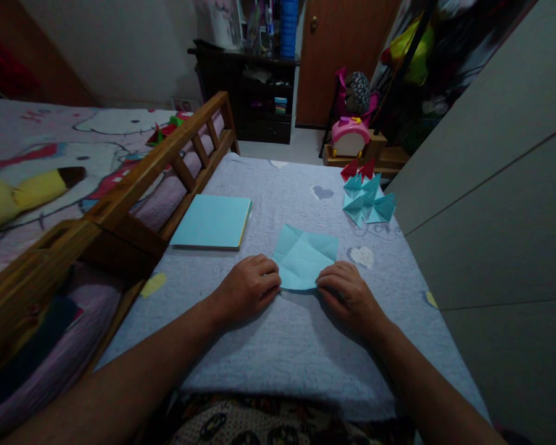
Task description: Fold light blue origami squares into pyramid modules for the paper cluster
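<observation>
A light blue sheet of origami paper (304, 258), marked with crossing creases, lies spread in front of me. My left hand (254, 283) pinches its near left corner between thumb and fingers. At the near right corner, my right hand (347, 290) grips the paper the same way. To the left rests a stack of square origami paper (213, 221) with a light blue sheet on top. Several folded light blue origami pieces (366, 201) stand at the far right, with red folded pieces (358, 169) just behind them.
A pale blue cloth with heart prints (278, 346) covers the surface. Along the left runs a wooden bed rail (167, 167); a light cabinet wall (500, 204) borders the right. Beyond the far edge are a dark shelf unit (245, 93) and a pink toy case (351, 137).
</observation>
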`<state>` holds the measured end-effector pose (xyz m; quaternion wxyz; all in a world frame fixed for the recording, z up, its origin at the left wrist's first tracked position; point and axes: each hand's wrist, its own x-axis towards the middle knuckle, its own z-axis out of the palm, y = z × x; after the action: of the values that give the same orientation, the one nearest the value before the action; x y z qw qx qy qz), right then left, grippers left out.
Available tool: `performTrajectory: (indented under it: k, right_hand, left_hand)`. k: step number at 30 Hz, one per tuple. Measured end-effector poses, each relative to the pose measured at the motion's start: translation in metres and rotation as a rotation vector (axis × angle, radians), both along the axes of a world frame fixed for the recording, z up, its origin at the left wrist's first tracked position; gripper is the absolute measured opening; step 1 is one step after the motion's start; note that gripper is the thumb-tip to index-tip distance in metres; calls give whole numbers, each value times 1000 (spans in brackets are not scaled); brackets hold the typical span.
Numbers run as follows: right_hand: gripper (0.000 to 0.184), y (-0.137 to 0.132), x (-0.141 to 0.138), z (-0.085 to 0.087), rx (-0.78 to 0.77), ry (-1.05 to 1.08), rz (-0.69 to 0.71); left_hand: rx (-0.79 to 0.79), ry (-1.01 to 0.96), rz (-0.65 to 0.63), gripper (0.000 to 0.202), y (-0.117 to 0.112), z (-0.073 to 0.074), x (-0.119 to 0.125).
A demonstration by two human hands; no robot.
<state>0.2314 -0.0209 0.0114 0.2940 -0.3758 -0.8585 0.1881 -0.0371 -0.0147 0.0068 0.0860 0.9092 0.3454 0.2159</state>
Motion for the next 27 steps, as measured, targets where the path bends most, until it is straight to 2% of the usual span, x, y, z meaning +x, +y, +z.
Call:
performTrajectory:
  k: [5,9,14,21,27]
  right_hand:
    - [12,-3,0,-4,-20,27,4]
    - [12,-2,2,-6,-93,6,-13]
    - [13,2,3,0,-168,-55,-26]
    - [12,8,6,7,-215,-118,29]
    - [9,22,9,11,-275,-83,68]
  left_hand:
    - [-15,10,14,16,2,0,-4]
    - [-18,7,25,18,4,-3,-6]
    - [3,11,31,24,5,-5,-6]
    - [25,44,29,27,4,2,-7]
    - [-124,14,92,16,6,-4,-11]
